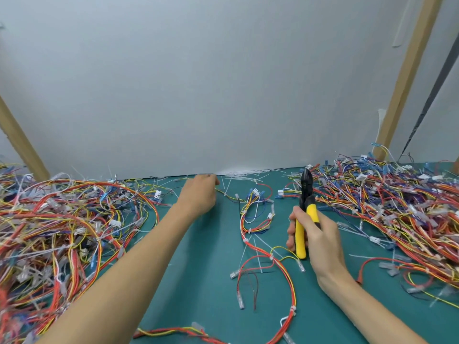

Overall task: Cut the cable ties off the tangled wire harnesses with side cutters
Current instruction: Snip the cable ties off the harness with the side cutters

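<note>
A wire harness (258, 217) of red, yellow, blue and white wires lies on the green mat in the middle, bound by white cable ties (249, 230). My right hand (315, 234) grips the yellow handles of the side cutters (306, 194), black jaws pointing up and away, to the right of the harness. My left hand (198, 194) reaches far forward near the wall, its fingers curled at the harness's yellow wire end (224, 193); whether it pinches the wire is hidden by the hand.
Large tangled heaps of harnesses fill the left side (62, 232) and the right side (397, 207) of the green mat (198, 281). Cut white tie scraps (246, 173) lie along the grey back wall. Wooden posts (407, 78) stand at both sides.
</note>
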A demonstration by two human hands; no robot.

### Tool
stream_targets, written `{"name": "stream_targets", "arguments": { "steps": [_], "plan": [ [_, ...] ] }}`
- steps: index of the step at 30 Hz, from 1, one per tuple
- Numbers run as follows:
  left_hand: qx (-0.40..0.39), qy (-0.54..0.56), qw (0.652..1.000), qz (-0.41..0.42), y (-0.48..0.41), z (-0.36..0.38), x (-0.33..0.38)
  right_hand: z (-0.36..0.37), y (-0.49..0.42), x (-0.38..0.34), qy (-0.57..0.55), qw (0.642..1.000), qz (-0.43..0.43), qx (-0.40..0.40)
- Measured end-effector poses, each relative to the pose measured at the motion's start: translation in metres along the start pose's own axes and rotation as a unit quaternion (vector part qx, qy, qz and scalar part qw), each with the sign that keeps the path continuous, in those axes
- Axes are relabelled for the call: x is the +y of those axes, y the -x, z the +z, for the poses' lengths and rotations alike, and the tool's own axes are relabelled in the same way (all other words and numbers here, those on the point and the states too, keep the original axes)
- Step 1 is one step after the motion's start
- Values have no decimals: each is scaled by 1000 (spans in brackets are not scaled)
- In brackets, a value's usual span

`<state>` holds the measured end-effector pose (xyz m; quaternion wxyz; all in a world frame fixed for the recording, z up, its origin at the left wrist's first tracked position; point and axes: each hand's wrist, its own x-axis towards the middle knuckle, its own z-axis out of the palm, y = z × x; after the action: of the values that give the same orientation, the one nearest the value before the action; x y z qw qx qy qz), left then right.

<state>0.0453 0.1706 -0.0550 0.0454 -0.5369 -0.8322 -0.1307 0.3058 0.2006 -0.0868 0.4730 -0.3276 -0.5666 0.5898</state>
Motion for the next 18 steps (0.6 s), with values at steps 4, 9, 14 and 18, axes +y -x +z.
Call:
{"name": "stream_targets", "arguments": {
  "steps": [4, 9, 14, 18],
  "plan": [
    [-19, -124, 991, 50, -25, 15, -8, 0, -3, 5, 8, 1000, -10, 3],
    [6, -71, 996, 59, -30, 19, -16, 1, -3, 6, 19, 1000, -18, 4],
    [-71, -76, 992, 77, -19, 6, -3, 2, -2, 3, 10, 1000, -10, 12],
    [-78, 39, 996, 25, -13, -30, 17, 2, 0, 1, 17, 1000, -12, 20]
  ]
}}
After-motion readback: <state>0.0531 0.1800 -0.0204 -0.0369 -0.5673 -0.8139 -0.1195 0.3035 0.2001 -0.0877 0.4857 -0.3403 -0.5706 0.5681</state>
